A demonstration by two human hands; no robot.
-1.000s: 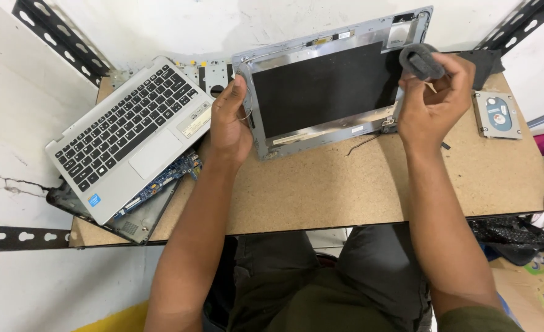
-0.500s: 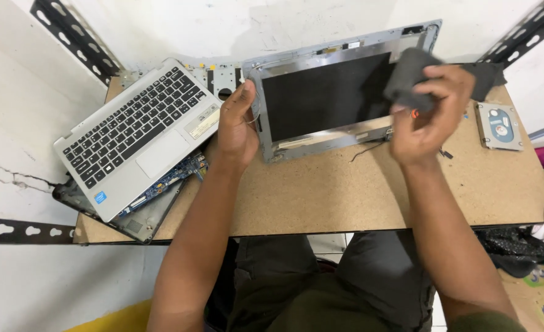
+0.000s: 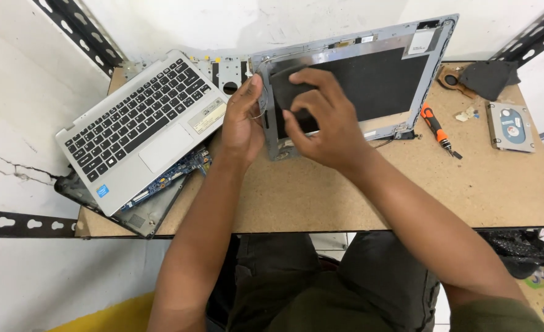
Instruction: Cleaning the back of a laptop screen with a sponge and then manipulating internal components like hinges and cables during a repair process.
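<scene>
A silver laptop lid (image 3: 376, 74) with a black inner panel lies tilted on the particle-board table (image 3: 345, 197). My left hand (image 3: 242, 120) grips the lid's left edge, thumb on the frame. My right hand (image 3: 321, 123) reaches across to the lid's left part, where its fingers close on a dark flat pad (image 3: 287, 92) lying against the black panel. An orange-handled screwdriver (image 3: 436, 128) rests on the table just right of the lid's lower corner, in neither hand.
A silver keyboard deck (image 3: 143, 123) lies at the left over a blue circuit board (image 3: 173, 175) and a dark base. A perforated metal bracket (image 3: 226, 71) sits behind it. A hard drive (image 3: 511, 126) and a dark cover piece (image 3: 487, 77) lie at the right.
My right hand has moved from the lid's upper right corner to its left part with the dark pad. The screwdriver now lies on the table. My left hand has stayed on the left edge.
</scene>
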